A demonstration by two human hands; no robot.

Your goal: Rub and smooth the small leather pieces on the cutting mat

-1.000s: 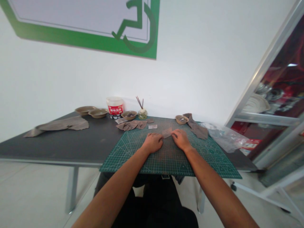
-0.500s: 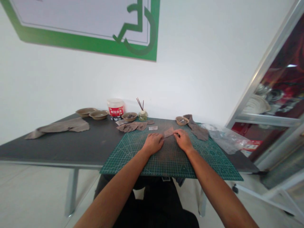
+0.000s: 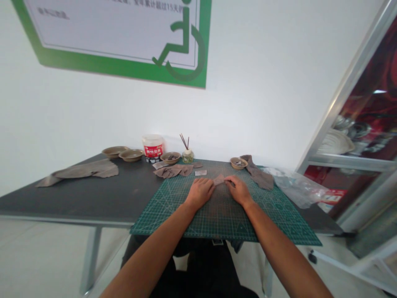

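Between my hands, over the green cutting mat [image 3: 214,219], is a small, thin brownish piece of cloth or paper [image 3: 218,179]; I cannot tell which. My left hand [image 3: 201,193] rests on the mat with curled fingers pressed at the piece's left edge. On the other side, my right hand [image 3: 238,190] pinches its right edge between thumb and fingers. A small pale rectangular card [image 3: 200,172] lies on the mat just beyond my left hand. Crumpled brown cloth [image 3: 175,170] lies at the mat's far left corner.
Along the back stand two brown dishes [image 3: 131,155], a red-labelled tub [image 3: 153,149], a bowl of dark bits [image 3: 170,157] and a reed diffuser [image 3: 187,155]. At right are another bowl [image 3: 238,163], brown cloth [image 3: 259,176] and a plastic bag [image 3: 299,188]. More cloth [image 3: 83,170] lies left.
The view has tilted upward, so everything sits lower in the picture. My right hand has come slightly closer to my left, and less of the brownish piece shows between them.
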